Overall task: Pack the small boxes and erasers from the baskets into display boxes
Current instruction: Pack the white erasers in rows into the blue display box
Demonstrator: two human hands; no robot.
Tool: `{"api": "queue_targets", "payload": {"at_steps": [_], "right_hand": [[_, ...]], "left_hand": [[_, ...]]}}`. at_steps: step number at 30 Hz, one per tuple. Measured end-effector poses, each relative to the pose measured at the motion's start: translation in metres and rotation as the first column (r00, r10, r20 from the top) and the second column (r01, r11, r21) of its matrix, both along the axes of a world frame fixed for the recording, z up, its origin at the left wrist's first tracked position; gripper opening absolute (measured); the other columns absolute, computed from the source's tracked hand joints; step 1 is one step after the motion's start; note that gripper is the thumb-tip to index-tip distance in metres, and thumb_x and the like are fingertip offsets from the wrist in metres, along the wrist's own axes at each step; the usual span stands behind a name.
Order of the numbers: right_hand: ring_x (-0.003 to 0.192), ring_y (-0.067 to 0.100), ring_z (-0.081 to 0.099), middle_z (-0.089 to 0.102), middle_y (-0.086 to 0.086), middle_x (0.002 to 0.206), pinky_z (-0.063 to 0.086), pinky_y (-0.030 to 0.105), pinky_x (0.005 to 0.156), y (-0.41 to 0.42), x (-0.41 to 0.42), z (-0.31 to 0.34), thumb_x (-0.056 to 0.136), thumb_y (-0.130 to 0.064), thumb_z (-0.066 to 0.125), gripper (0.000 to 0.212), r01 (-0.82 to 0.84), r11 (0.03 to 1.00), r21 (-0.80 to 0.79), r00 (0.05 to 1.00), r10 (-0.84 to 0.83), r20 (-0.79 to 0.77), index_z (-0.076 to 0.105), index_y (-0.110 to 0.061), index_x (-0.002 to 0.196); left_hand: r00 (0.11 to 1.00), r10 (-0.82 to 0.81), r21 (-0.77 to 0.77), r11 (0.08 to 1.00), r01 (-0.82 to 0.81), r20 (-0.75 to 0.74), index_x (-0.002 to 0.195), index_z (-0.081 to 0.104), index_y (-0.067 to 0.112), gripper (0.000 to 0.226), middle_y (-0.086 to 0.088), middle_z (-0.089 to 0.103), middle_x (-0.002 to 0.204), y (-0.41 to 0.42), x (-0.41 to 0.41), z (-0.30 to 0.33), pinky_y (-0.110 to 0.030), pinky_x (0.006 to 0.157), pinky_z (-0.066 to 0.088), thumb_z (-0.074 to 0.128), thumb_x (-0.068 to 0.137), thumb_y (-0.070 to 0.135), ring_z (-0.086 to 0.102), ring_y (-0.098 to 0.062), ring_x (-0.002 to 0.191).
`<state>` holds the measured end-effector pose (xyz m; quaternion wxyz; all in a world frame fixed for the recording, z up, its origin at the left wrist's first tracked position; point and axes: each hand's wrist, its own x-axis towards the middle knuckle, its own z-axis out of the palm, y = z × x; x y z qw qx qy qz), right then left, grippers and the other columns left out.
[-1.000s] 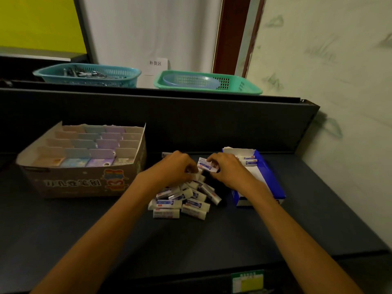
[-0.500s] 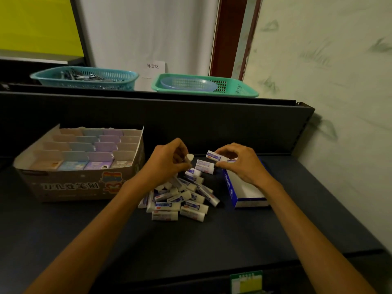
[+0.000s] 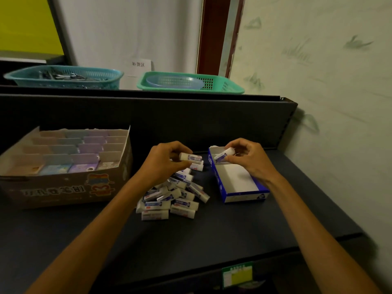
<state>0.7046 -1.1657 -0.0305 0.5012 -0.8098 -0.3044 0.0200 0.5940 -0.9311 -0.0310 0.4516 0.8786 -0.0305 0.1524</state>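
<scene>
A heap of white erasers with blue sleeves (image 3: 171, 196) lies on the dark shelf in the middle. My left hand (image 3: 165, 162) hovers above the heap's far end and pinches one eraser (image 3: 191, 157) by its white end. To the right stands an open blue and white display box (image 3: 237, 183), its near part bare inside. My right hand (image 3: 248, 160) holds another eraser (image 3: 222, 155) tilted over the far end of that box. A cardboard display box (image 3: 63, 166) at the left holds rows of small pastel boxes.
Behind the shelf's dark back panel (image 3: 191, 119) stand a teal basket (image 3: 63, 76) with dark items and a green basket (image 3: 191, 82) holding a bluish tray. A pale wall (image 3: 328, 102) closes the right side. A yellow-green price tag (image 3: 237, 274) sits on the front edge.
Both hands rose from the heap, each with an eraser. My right hand moved right over the blue box's far end; the left stays above the heap.
</scene>
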Motion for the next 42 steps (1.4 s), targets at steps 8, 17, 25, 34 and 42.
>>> {"api": "queue_targets", "payload": {"at_steps": [8,17,25,34,42], "right_hand": [[0.098,0.012,0.067,0.064,-0.002,0.108,0.057,0.026,0.076,-0.024,0.026,0.000,0.083,-0.007,0.067,0.030,-0.054,0.987,0.152,0.986,0.077,-0.151,0.063,-0.023,0.108],[0.101,0.004,0.063,0.065,-0.007,0.109,0.053,0.016,0.076,-0.041,0.068,-0.006,0.082,-0.006,0.069,0.034,-0.136,0.985,0.108,0.981,0.149,-0.127,0.059,-0.023,0.110],[0.103,0.000,0.060,0.063,-0.013,0.110,0.052,0.019,0.082,-0.045,0.089,-0.013,0.087,-0.021,0.065,0.026,-0.227,0.966,-0.127,0.972,0.233,0.038,0.063,-0.025,0.113],[0.096,-0.009,0.059,0.061,-0.019,0.100,0.048,0.009,0.077,-0.033,0.095,-0.019,0.087,-0.018,0.065,0.023,-0.278,0.941,-0.194,0.952,0.297,0.074,0.063,-0.029,0.107],[0.094,-0.004,0.056,0.061,-0.008,0.109,0.047,0.010,0.075,-0.031,0.101,-0.021,0.089,-0.014,0.063,0.025,-0.249,0.910,-0.333,0.942,0.307,0.135,0.063,-0.021,0.112]], "left_hand": [[0.999,0.040,0.139,0.990,-0.036,-0.020,0.115,0.057,0.024,0.034,0.011,0.058,0.108,-0.036,0.031,0.003,-0.014,0.072,0.049,0.065,0.084,0.012,0.059,-0.002,0.094],[0.994,0.105,0.226,0.969,-0.104,0.008,0.111,0.062,0.022,0.029,0.008,0.058,0.113,-0.070,0.066,0.000,-0.013,0.072,0.051,0.066,0.084,0.013,0.058,-0.004,0.096],[0.985,0.173,0.331,0.929,-0.166,0.007,0.107,0.062,0.021,0.028,0.007,0.062,0.106,-0.088,0.083,-0.007,-0.007,0.064,0.043,0.068,0.082,0.013,0.056,0.001,0.086],[0.989,0.133,0.495,0.865,-0.085,-0.064,0.102,0.066,0.018,0.021,0.009,0.056,0.093,-0.093,0.101,-0.012,-0.013,0.070,0.037,0.070,0.081,0.017,0.051,-0.003,0.079],[0.991,0.134,0.637,0.766,-0.087,-0.026,0.100,0.066,0.023,0.017,0.007,0.046,0.096,-0.092,0.109,-0.021,-0.024,0.084,0.028,0.064,0.085,0.032,0.037,-0.006,0.093]]}}
